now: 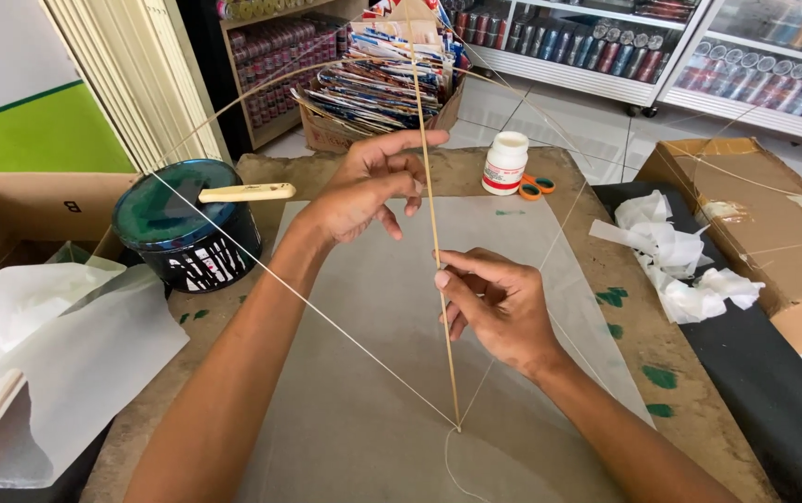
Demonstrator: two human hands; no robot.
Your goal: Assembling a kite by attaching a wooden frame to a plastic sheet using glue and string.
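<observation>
The right hand [499, 307] pinches the upright spine stick [436, 251] above the paper sheet [373, 391], the left hand [368, 186] higher on it, fingers loosely curled; frame alignment appears underway, needing steady lowering onto the sheet.

My one head camera looks steeply down from close above the near edge of the worktable [671, 391], facing its far edge and the shop shelves [596, 56] beyond.
</observation>
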